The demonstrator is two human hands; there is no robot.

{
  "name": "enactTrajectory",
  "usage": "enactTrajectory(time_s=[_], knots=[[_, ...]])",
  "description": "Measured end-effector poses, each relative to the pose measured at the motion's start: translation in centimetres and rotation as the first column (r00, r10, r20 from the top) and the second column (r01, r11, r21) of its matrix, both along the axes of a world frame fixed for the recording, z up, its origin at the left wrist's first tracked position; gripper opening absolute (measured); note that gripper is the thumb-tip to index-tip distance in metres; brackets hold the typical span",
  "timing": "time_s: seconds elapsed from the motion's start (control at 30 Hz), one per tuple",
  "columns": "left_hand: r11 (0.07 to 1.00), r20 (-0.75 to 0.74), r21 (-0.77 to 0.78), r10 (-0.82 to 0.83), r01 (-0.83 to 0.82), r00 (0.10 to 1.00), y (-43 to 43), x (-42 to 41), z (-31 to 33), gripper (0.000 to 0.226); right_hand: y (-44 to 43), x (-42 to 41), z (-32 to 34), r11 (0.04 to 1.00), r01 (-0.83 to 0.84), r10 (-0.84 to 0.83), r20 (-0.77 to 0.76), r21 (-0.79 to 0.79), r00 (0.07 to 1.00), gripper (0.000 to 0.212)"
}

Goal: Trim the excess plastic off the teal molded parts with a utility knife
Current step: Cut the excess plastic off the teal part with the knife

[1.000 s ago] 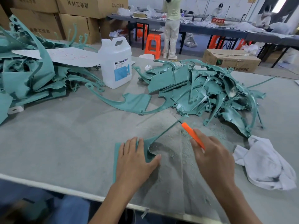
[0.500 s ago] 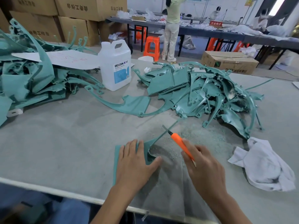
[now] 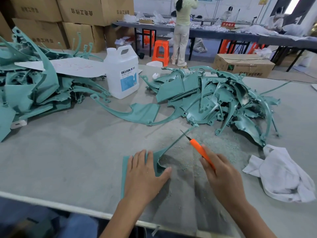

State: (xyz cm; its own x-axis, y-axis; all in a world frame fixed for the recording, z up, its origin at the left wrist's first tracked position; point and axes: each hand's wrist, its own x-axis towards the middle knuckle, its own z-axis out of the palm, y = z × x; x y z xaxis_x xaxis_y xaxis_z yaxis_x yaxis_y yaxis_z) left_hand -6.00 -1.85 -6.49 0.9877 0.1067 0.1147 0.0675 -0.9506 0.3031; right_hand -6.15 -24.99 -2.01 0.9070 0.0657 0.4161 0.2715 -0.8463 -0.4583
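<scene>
Hands at the near edge of the table (image 3: 68, 152). Left hand (image 3: 144, 172): open, fingers straight, palm pressing flat on a teal part (image 3: 158, 159) lying on the table. Right hand (image 3: 221, 176): fingers curled round an orange knife (image 3: 201, 152), blade out, tip at or just beside the part's thin arm (image 3: 176, 140); contact too fine to tell. Teal shavings (image 3: 216, 148) scattered round the cutting spot, so some trimming likely done already. White rag (image 3: 283, 176) crumpled to the right, near the knife hand, untouched.

Beyond: one long curved part (image 3: 142, 114) lying loose, then a big tangled pile of parts (image 3: 214, 100) on the right and a second pile (image 3: 25, 93) on the left with a white sheet (image 3: 68, 66) on top. White jug (image 3: 122, 74) upright between the piles. No telling trimmed pile from untrimmed.

Judged mid-task: one part under the knife, cut on the thin arm apparently in progress, possibly many parts left.

Far back: cardboard boxes (image 3: 77, 14) stacked, orange stool (image 3: 160, 50), a person (image 3: 181, 31) standing at long tables (image 3: 223, 34), another box (image 3: 243, 65) on the floor.
</scene>
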Motion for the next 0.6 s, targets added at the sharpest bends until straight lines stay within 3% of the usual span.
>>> enactTrajectory(time_s=[0.17, 0.37, 0.6], knots=[[1.0, -0.007, 0.013, -0.005, 0.005, 1.0, 0.0, -0.1, 0.0, 0.104, 1.0, -1.1, -0.9, 0.978, -0.202, 0.185, -0.221, -0.058, 0.958, 0.046], [1.0, -0.008, 0.005, -0.005, 0.005, 1.0, 0.0, 0.0, 0.1, 0.104, -0.6, 0.0, -0.4, 0.999, 0.005, -0.001, -0.068, 0.048, 0.998, 0.05], [1.0, -0.022, 0.011, -0.012, 0.012, 1.0, 0.1, -0.1, 0.4, 0.104, -1.2, -1.2, -0.7, 0.964, -0.228, 0.198, -0.206, -0.134, 0.958, 0.043]])
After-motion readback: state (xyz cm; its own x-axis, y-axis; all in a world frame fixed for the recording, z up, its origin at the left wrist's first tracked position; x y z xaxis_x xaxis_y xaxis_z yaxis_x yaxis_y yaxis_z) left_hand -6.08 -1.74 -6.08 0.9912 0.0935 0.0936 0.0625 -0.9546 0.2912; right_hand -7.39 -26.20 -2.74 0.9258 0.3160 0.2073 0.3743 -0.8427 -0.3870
